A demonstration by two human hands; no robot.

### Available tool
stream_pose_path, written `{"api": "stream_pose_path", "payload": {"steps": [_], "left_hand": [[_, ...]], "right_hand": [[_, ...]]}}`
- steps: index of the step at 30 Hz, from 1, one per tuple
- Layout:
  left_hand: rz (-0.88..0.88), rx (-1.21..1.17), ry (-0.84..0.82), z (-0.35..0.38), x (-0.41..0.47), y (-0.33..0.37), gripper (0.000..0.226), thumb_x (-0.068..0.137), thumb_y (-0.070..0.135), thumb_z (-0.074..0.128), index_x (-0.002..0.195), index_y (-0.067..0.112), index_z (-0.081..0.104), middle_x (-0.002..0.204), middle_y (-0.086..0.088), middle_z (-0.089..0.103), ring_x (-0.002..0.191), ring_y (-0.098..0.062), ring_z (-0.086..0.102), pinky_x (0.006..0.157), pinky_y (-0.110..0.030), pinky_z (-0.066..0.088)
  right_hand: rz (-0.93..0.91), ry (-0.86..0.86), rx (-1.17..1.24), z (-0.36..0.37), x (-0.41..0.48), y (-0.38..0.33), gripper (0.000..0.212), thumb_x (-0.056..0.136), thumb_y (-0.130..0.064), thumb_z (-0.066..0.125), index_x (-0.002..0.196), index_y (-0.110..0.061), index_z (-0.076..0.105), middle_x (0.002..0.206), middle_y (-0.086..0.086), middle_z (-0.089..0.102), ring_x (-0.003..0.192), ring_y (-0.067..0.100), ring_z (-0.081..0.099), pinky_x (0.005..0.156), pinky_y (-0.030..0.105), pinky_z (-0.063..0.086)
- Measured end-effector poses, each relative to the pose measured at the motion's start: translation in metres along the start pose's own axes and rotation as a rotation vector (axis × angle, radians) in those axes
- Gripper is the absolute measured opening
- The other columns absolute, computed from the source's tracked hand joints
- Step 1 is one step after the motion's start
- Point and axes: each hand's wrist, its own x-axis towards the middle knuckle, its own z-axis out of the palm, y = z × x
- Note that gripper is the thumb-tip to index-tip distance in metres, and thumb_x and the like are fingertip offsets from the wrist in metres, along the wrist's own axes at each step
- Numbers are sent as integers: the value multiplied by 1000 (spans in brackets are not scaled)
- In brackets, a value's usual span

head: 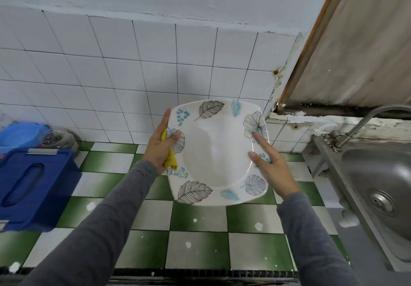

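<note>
The leaf-patterned plate (213, 152) was held up above the green-and-white checked countertop (198, 219), in front of the white tiled wall (111, 74), with its face tilted toward the camera. It touched neither surface.

The left hand (159, 150) gripped the plate's left rim. Its thumb (175, 138) lay bent across the front of the rim, on a printed leaf. Its forefinger (165, 116) stretched straight up along the plate's outer edge. The other fingers were hidden behind the plate. A folded yellow cloth (170, 162) was sandwiched between that palm and the rim, showing above and below the thumb.

The right hand (274, 174) held the opposite rim. One finger (260, 139) lay straight on the front of the rim, pointing at a flower print. Its thumb tip (252, 154) rested just below it, at the inner edge of the rim. The remaining fingers went behind the plate and could not be seen. The plate's bare centre lay between the two hands, untouched by any finger.

A steel sink (378, 174) with a curved tap (364, 118) stood to the right. To the left sat a dark blue lidded box (33, 185), with a glass jar (55, 140) and a light blue basin (20, 134) behind it.
</note>
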Motion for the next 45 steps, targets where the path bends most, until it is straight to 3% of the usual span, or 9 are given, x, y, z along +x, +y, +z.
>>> {"api": "stream_pose_path", "payload": {"steps": [4, 11, 14, 17, 20, 23, 33, 40, 45], "left_hand": [[-58, -25, -29, 4, 2, -4, 70, 95, -2, 57, 137, 54, 49, 113, 8, 73, 93, -24, 72, 72, -47, 61], [-109, -4, -135, 51, -1, -14, 62, 96, 7, 58, 142, 47, 46, 124, 2, 67, 98, -30, 70, 68, -49, 62], [-85, 10, -123, 82, -3, -25, 55, 95, 11, 63, 132, 50, 55, 135, -3, 61, 108, -31, 68, 80, -52, 60], [-19, 128, -120, 121, -12, -38, 54, 97, 4, 58, 138, 38, 54, 139, 2, 48, 105, -16, 61, 75, -30, 60], [-1, 217, -187, 167, -29, -57, 56, 97, 0, 56, 136, 41, 55, 139, -1, 45, 114, -23, 56, 90, -41, 57], [-9, 243, -257, 221, -59, -81, 59, 96, 0, 57, 130, 48, 56, 141, -2, 48, 120, -26, 55, 98, -47, 53], [-78, 171, -429, 423, -216, -176, 62, 96, -2, 57, 119, 55, 60, 136, 1, 53, 116, -22, 59, 98, -47, 52], [-50, 234, -484, 532, -273, -220, 61, 96, -5, 54, 139, 38, 54, 138, -4, 53, 113, -21, 58, 101, -42, 50], [-33, 255, -490, 599, -273, -246, 68, 91, -4, 57, 121, 57, 57, 134, -2, 59, 116, -26, 62, 103, -48, 50]], "right_hand": [[1, 65, 48, -4, -11, -9, 57, 98, -9, 59, 139, -49, 52, 142, -38, 46, 138, -1, 42, 92, 25, 50], [16, 245, 182, -45, -50, -8, 62, 96, 4, 57, 137, -43, 57, 144, -25, 52, 130, 5, 52, 102, 38, 46], [-18, 345, 187, -76, -78, -13, 60, 95, 7, 57, 141, -31, 54, 140, -23, 56, 136, 3, 48, 109, 27, 42], [-26, 472, 207, -111, -110, -16, 61, 93, 12, 56, 141, -25, 55, 137, -19, 60, 133, 6, 52, 109, 24, 43], [-5, 594, 181, -153, -149, -15, 62, 93, 9, 58, 137, -34, 60, 138, -13, 61, 129, 12, 57, 108, 35, 46], [-11, 724, 158, -198, -195, -14, 62, 94, 9, 58, 134, -39, 61, 135, -12, 63, 115, 6, 64, 98, 27, 53], [-31, 1037, 56, -361, -363, 6, 69, 95, 12, 51, 125, -49, 62, 138, -11, 60, 128, 10, 57, 111, 39, 45], [-54, 1181, -36, -445, -405, 12, 71, 95, 14, 46, 132, -46, 56, 138, -19, 55, 133, 0, 49, 116, 31, 37], [-87, 1241, -62, -501, -401, 25, 74, 96, 12, 46, 127, -54, 56, 134, -24, 55, 130, 1, 52, 113, 30, 41]]}}
